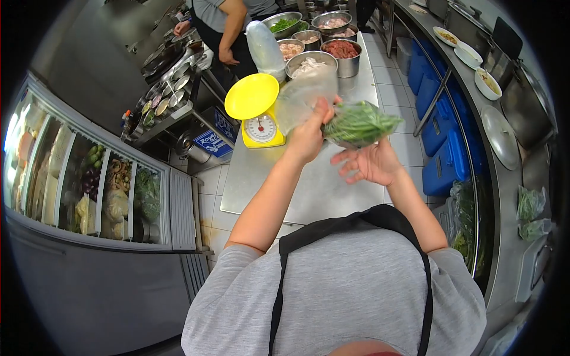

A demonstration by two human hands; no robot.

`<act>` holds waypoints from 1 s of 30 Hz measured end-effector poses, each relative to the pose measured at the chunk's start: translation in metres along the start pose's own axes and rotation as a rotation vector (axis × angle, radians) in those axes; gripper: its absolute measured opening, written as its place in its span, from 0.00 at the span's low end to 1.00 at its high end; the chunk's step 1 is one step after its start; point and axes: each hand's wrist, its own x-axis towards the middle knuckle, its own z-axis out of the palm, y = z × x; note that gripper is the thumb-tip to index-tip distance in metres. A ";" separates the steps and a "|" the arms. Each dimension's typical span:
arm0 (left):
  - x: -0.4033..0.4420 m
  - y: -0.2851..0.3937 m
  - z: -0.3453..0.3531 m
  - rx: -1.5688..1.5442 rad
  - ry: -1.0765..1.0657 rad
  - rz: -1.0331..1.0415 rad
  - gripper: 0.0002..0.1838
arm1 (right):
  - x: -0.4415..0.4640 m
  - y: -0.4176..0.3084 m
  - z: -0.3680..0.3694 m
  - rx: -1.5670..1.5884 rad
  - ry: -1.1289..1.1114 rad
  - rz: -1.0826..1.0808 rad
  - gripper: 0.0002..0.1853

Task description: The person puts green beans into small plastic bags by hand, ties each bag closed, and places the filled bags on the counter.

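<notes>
A clear plastic bag of green leafy vegetables hangs over the steel table, slightly blurred. My left hand grips the bag at its gathered neck, and the loose, empty part of the plastic spreads out to the left. Just below the greens is my right hand, palm up with its fingers apart. A yellow scale with a round yellow pan stands left of my hands; its pan is bare.
Metal bowls of raw meat and greens crowd the table's far end beside a roll of plastic bags. Another person stands behind them. A glass-topped fridge is at left, a counter with white dishes at right.
</notes>
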 end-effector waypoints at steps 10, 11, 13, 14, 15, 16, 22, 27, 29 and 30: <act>-0.003 -0.022 0.011 -0.081 0.098 -0.160 0.24 | -0.001 -0.013 0.020 -0.792 0.567 -0.507 0.34; -0.001 -0.026 0.005 -0.002 0.138 -0.185 0.24 | -0.002 -0.012 0.020 -0.983 0.566 -0.533 0.41; 0.000 -0.026 0.002 0.080 0.177 -0.215 0.23 | 0.000 -0.008 0.024 -1.300 0.577 -0.593 0.41; 0.001 -0.026 0.001 0.035 0.217 -0.267 0.23 | 0.000 -0.007 0.026 -1.622 0.580 -0.651 0.41; 0.003 -0.024 0.001 -0.010 0.256 -0.317 0.22 | -0.003 -0.004 0.025 -1.556 0.592 -0.615 0.40; 0.003 -0.021 -0.003 -0.011 0.254 -0.316 0.22 | -0.006 -0.010 0.021 -1.559 0.592 -0.616 0.40; -0.010 -0.025 0.000 0.354 -0.202 -0.673 0.18 | -0.004 -0.036 0.002 -1.402 0.311 0.011 0.32; -0.023 -0.068 -0.017 0.582 -0.465 -0.741 0.17 | 0.005 0.022 -0.018 -0.885 0.341 -0.155 0.17; -0.035 -0.069 -0.024 0.268 -0.455 -0.687 0.17 | -0.002 0.035 -0.022 -0.567 0.473 -0.150 0.14; -0.037 -0.067 -0.024 0.276 -0.457 -0.675 0.17 | -0.004 0.036 -0.022 -0.303 0.423 -0.318 0.13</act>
